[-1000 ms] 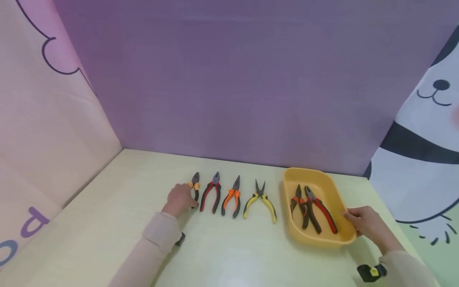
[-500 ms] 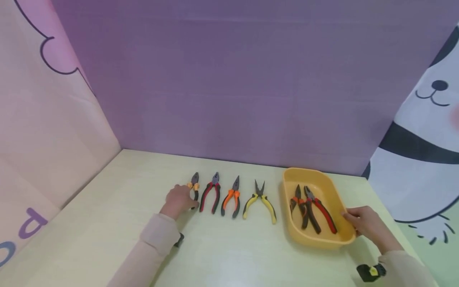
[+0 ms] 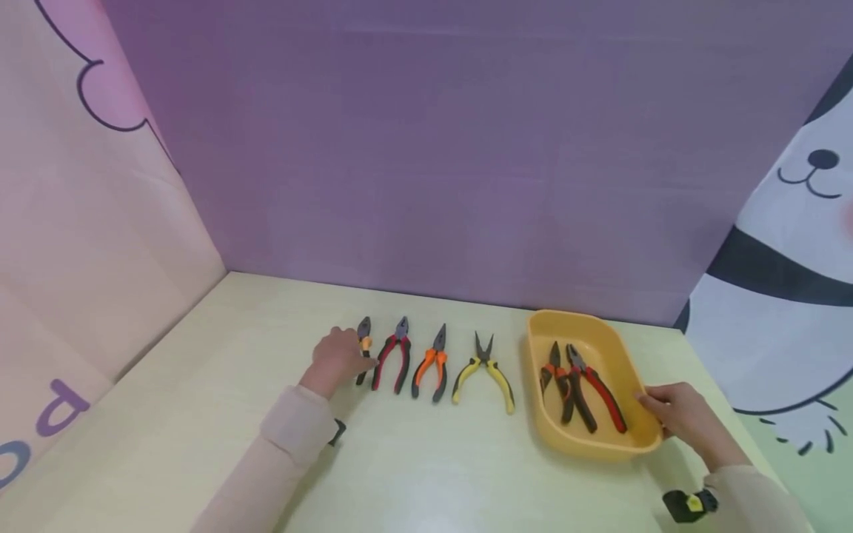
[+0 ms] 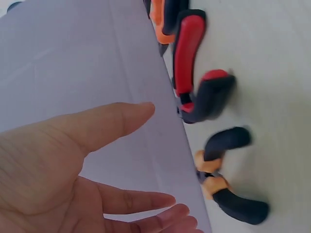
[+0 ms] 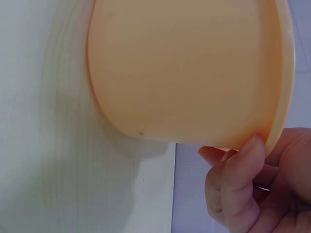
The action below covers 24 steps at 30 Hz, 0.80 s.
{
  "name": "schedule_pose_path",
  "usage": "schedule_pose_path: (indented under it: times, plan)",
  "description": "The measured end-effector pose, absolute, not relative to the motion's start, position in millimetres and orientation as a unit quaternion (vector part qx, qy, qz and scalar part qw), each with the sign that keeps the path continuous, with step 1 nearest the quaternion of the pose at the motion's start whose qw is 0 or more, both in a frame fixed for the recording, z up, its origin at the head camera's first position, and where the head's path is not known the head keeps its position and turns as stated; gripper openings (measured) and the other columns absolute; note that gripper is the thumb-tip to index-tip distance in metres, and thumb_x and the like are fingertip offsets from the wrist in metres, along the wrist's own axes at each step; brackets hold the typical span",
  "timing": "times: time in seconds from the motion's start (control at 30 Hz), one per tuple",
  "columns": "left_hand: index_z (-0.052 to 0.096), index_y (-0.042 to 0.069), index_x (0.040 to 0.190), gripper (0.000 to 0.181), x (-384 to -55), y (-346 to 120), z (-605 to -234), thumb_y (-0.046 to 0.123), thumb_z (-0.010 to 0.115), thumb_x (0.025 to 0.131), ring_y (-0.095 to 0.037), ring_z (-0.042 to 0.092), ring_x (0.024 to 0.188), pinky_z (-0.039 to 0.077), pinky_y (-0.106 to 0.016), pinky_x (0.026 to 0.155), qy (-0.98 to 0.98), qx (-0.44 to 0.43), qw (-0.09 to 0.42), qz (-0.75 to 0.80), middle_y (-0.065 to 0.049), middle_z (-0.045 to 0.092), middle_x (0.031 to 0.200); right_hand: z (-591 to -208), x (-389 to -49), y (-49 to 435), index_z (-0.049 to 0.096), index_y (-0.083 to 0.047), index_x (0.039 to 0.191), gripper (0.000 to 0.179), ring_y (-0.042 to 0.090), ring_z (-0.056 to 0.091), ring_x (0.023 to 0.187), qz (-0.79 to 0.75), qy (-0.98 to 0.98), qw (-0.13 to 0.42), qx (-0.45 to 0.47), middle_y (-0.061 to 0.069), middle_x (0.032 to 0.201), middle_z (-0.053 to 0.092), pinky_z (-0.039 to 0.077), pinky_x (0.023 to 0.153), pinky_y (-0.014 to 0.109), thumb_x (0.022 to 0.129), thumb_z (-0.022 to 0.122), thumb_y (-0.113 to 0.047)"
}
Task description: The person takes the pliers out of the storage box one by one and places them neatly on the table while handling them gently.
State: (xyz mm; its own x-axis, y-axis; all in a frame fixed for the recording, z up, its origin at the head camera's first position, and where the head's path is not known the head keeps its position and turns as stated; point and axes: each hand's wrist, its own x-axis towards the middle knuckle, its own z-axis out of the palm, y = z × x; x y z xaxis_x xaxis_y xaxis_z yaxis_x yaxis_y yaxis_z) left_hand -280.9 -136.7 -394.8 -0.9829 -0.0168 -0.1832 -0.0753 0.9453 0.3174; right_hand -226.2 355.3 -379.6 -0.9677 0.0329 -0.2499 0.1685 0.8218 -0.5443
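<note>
L hand (image 3: 335, 360) is spread by the small orange-black pliers (image 3: 364, 329) on the table (image 3: 433, 474) (touching? can't tell); R hand (image 3: 681, 416) pinches the rim of the yellow bin (image 3: 586, 447), prob. so it won't slide.

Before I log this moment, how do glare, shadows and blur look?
Head: mild glare on the near tabletop, soft shadow beside the left sleeve. Left wrist: red-and-black pliers slightly blurred. Right wrist: dim, yellow tray shadowing the tabletop.

The pale wood-grained tabletop (image 3: 433, 474) is softly lit, marked by faint glare in front. Diffuse shadow is cast beside the yellow plastic tray (image 5: 184, 73). In the left wrist view, pale-orange-and-black pliers (image 4: 216, 187) are slightly blurred.
</note>
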Motion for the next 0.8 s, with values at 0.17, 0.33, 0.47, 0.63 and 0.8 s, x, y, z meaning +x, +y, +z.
schedule_pose_path:
  times: [0.17, 0.33, 0.47, 0.63, 0.8]
  plan:
    - [0.060, -0.001, 0.103, 0.050, -281, -126, -385, 0.042, 0.071, 0.080, -0.024, 0.050, 0.078, 0.046, -0.033, 0.057, 0.984, -0.009, 0.080, 0.160, -0.016, 0.054, 0.097, -380, -225, 355, 0.054, 0.017, 0.116, 0.040, 0.015, 0.058, 0.062, -0.297, 0.946, 0.115, 0.057, 0.008, 0.078, 0.064, 0.053, 0.057, 0.031, 0.098, 0.050, -0.018]
    - [0.057, -0.004, 0.110, 0.055, -281, -116, -378, 0.041, 0.070, 0.081, -0.025, 0.050, 0.081, 0.047, -0.036, 0.064, 0.983, 0.009, 0.067, 0.172, -0.016, 0.054, 0.098, -381, -224, 356, 0.054, 0.017, 0.115, 0.039, 0.015, 0.058, 0.061, -0.297, 0.947, 0.112, 0.056, 0.008, 0.077, 0.064, 0.053, 0.056, 0.031, 0.098, 0.049, -0.017]
    - [0.057, -0.003, 0.104, 0.050, -282, -108, -377, 0.040, 0.070, 0.082, -0.025, 0.050, 0.078, 0.046, -0.036, 0.064, 0.982, 0.026, 0.056, 0.180, -0.014, 0.053, 0.095, -381, -224, 356, 0.054, 0.017, 0.115, 0.038, 0.015, 0.057, 0.061, -0.296, 0.947, 0.112, 0.058, 0.007, 0.076, 0.063, 0.052, 0.057, 0.031, 0.098, 0.049, -0.017]
    - [0.057, -0.002, 0.106, 0.050, -280, -96, -376, 0.040, 0.070, 0.083, -0.024, 0.049, 0.080, 0.046, -0.036, 0.067, 0.981, 0.042, 0.052, 0.184, -0.013, 0.053, 0.094, -380, -224, 355, 0.055, 0.017, 0.114, 0.038, 0.015, 0.058, 0.061, -0.299, 0.946, 0.113, 0.060, 0.007, 0.076, 0.063, 0.053, 0.057, 0.031, 0.098, 0.049, -0.017]
    - [0.055, -0.003, 0.116, 0.057, -278, -79, -374, 0.042, 0.068, 0.084, -0.026, 0.052, 0.087, 0.047, -0.040, 0.076, 0.979, 0.057, 0.056, 0.188, -0.015, 0.055, 0.103, -379, -225, 354, 0.055, 0.017, 0.114, 0.037, 0.015, 0.057, 0.061, -0.296, 0.946, 0.116, 0.061, 0.006, 0.075, 0.062, 0.052, 0.057, 0.031, 0.098, 0.049, -0.016]
